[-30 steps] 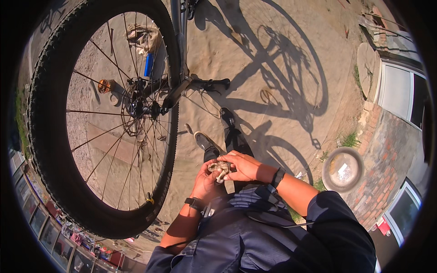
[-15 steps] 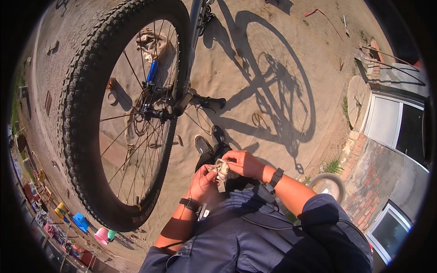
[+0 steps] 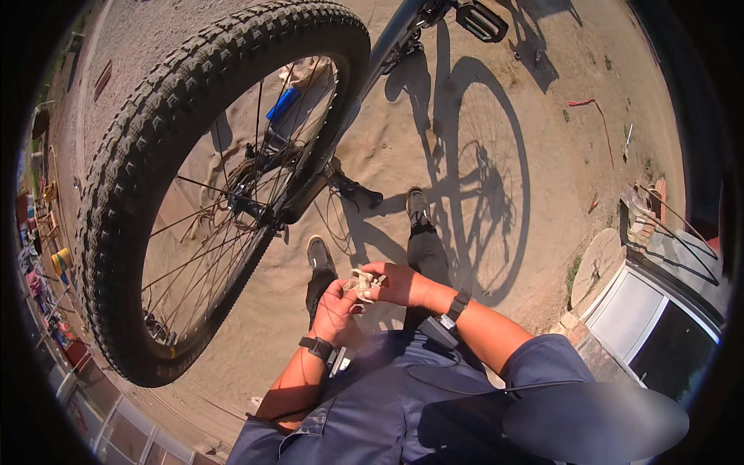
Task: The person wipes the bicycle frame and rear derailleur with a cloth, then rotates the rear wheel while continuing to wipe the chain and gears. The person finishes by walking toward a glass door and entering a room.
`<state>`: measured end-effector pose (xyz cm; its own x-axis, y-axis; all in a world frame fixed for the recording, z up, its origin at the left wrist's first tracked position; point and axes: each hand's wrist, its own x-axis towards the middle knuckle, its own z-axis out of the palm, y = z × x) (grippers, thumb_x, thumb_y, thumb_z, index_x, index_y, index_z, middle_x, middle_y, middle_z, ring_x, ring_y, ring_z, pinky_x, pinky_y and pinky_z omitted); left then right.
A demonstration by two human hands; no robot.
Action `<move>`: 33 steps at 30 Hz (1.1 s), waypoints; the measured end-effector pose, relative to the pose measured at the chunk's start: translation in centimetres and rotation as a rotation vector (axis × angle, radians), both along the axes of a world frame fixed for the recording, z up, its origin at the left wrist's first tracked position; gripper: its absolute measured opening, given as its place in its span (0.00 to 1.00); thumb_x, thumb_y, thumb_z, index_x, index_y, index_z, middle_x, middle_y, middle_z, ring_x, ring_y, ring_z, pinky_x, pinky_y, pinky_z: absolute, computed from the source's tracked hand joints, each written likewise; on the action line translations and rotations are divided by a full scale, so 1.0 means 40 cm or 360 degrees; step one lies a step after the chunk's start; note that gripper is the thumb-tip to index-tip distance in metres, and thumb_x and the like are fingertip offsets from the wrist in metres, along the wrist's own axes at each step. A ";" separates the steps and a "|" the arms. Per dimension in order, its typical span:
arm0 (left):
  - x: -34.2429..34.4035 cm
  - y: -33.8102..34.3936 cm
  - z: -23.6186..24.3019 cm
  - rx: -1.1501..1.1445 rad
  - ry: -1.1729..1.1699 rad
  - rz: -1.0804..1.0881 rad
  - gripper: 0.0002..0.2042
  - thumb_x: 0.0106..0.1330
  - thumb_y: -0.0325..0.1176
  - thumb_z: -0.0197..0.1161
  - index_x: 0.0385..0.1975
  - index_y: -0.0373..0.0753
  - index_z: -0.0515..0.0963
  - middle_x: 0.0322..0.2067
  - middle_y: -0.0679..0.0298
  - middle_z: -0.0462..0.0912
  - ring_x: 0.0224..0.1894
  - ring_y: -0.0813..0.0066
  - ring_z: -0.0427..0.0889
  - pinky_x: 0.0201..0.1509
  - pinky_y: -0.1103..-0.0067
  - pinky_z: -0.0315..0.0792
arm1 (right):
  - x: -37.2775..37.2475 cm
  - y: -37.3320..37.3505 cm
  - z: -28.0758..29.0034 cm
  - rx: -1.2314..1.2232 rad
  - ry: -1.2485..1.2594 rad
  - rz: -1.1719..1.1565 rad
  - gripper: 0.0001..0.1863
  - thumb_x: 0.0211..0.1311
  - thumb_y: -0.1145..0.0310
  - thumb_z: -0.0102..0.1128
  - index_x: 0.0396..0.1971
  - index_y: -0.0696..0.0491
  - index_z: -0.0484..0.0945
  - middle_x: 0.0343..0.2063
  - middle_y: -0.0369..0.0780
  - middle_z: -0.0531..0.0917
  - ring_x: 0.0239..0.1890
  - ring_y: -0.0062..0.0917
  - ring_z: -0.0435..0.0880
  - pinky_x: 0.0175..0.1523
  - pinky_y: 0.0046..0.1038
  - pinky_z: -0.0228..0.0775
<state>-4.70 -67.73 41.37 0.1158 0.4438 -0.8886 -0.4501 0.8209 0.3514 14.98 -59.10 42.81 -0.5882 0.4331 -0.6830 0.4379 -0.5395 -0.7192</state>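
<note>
A crumpled off-white cloth (image 3: 363,285) is pinched between my two hands in front of my waist. My left hand (image 3: 338,315) closes on its left side, fingers bent around the edge. From the other side my right hand (image 3: 400,285) grips it, its fingertips partly hidden by the folds. To the left of my hands, and apart from them, rises a large knobbly bicycle wheel (image 3: 116,186) with thin dark spokes. A dark grip with a brake lever (image 3: 355,191) lies beyond my hands, below the bicycle's frame (image 3: 364,85).
A blue cylinder (image 3: 283,103) shows through the spokes on sandy ground. A pedal (image 3: 480,22) sticks out at the top. The bicycle's shadow falls right of my feet. A red strip (image 3: 581,102) lies farther off; a white-framed window (image 3: 628,310) stands at right.
My feet have moved apart, one to each side. The view has shifted, so the wheel is tilted more and the pedal shows. Both hands still hold the cloth, its folds rearranged.
</note>
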 end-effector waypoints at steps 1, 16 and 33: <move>0.055 0.023 -0.012 -0.0022 -0.0006 0.0065 0.08 0.72 0.31 0.65 0.45 0.41 0.74 0.34 0.68 0.82 0.27 0.83 0.76 0.35 0.80 0.77 | 0.046 0.032 -0.023 -0.0055 0.0040 0.0010 0.29 0.63 0.62 0.70 0.62 0.57 0.76 0.48 0.44 0.87 0.47 0.28 0.86 0.53 0.28 0.76; 0.366 0.107 -0.066 0.0027 -0.0039 0.0752 0.09 0.73 0.26 0.59 0.50 0.39 0.71 0.46 0.61 0.84 0.43 0.73 0.85 0.41 0.79 0.80 | 0.320 0.224 -0.114 -0.0412 0.0087 -0.0201 0.08 0.70 0.73 0.58 0.47 0.54 0.79 0.34 0.31 0.83 0.32 0.13 0.80 0.36 0.19 0.72; 0.321 0.171 -0.315 0.0428 0.1023 0.0487 0.10 0.70 0.26 0.66 0.46 0.39 0.73 0.36 0.71 0.78 0.36 0.84 0.78 0.38 0.85 0.73 | 0.182 0.333 -0.319 -0.0541 0.0206 -0.0231 0.19 0.69 0.69 0.62 0.59 0.54 0.78 0.47 0.35 0.86 0.46 0.17 0.85 0.45 0.21 0.75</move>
